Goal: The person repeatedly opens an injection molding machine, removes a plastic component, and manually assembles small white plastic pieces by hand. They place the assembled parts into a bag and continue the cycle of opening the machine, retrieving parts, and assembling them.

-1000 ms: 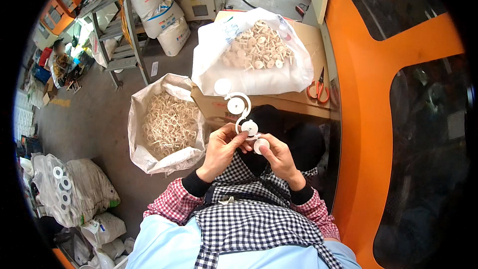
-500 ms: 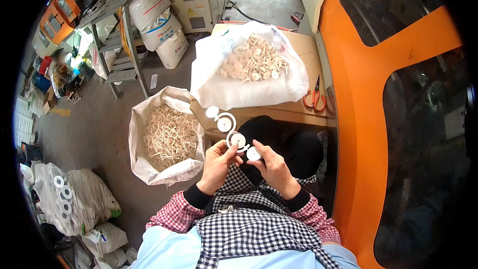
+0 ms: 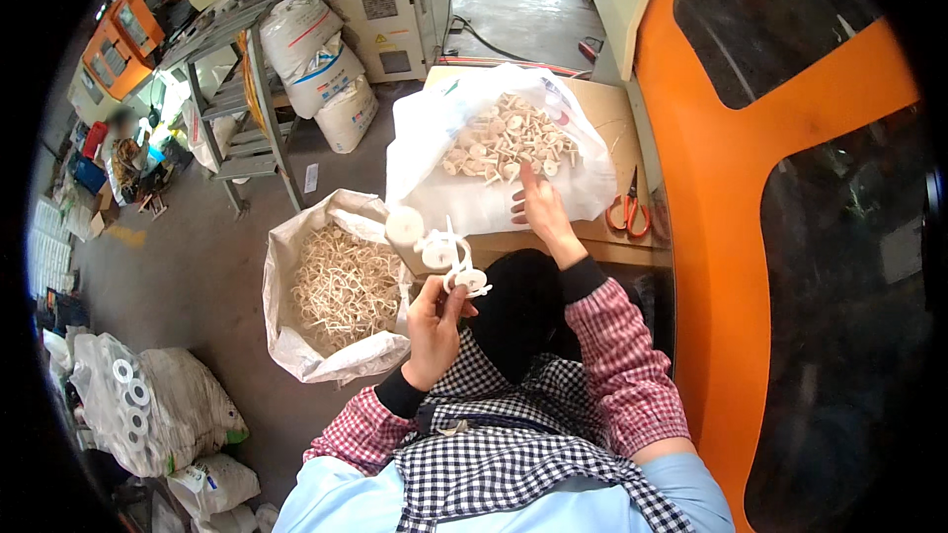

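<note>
Head view, left hand (image 3: 434,329): thumb and fingers pinched on the white part (image 3: 437,253), held up beside the sack (image 3: 279,321).
Right hand (image 3: 538,207): fingers loosely spread, nothing visible in them, at the bag's (image 3: 474,215) near side; contact with the disc pieces (image 3: 513,133) cannot be told.
Step in hand: apparently reaching for a piece.
Next move: probably calls for pinching one from the pile, the left grip kept steady.
</note>
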Demonstrator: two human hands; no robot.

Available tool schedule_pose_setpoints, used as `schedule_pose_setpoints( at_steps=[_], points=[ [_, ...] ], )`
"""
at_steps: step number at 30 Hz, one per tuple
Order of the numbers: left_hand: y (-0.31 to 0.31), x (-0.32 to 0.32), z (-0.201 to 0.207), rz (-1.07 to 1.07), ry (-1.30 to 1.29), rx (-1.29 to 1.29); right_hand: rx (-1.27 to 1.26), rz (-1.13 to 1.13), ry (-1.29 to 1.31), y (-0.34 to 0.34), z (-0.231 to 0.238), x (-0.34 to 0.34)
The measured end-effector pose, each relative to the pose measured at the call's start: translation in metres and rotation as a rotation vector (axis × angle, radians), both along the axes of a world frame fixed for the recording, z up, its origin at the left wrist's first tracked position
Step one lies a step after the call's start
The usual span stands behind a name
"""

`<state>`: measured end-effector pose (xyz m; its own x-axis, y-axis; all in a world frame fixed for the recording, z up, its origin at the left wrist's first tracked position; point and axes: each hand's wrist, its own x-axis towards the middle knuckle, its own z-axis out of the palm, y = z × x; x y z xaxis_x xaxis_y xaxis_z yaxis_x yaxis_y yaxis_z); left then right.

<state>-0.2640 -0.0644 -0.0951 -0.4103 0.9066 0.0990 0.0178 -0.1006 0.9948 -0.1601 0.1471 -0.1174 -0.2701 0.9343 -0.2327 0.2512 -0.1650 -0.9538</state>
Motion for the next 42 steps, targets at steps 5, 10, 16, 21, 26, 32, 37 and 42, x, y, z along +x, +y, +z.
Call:
schedule_pose_setpoints(
  at_steps=[5, 10, 16, 21, 26, 32, 37, 42],
  points=[
    [0.001, 0.0, -0.004, -0.085, -0.248, -0.009, 0.006, 0.688, 0.432, -0.087, 0.01, 0.024],
    [-0.002, 0.007, -0.01, -0.132, -0.205, -0.053, 0.078, 0.496, 0.282, -0.119, 0.027, 0.035],
    [-0.006, -0.004, -0.004, -0.346, -0.568, -0.153, 0.67, 0.506, 0.145, -0.124, 0.046, 0.052],
    [-0.005, -0.011, 0.001, -0.51, -0.623, -0.296, 0.886, 0.704, 0.076, -0.117, 0.053, 0.06],
    [-0.003, -0.001, -0.002, -0.172, -0.142, -0.189, 0.997, 0.627, -0.156, -0.117, 0.045, 0.064],
    [-0.006, -0.003, -0.003, -0.114, 1.008, 0.443, -0.064, 0.659, 0.086, -0.112, 0.003, 0.047],
    [0.007, -0.002, -0.005, 0.024, 0.682, 0.191, 0.131, 0.528, 0.166, -0.059, -0.001, 0.032],
    [0.024, -0.006, -0.005, 0.025, 0.054, -0.058, -0.026, 0.536, 0.171, -0.011, 0.01, 0.004]
  ],
)
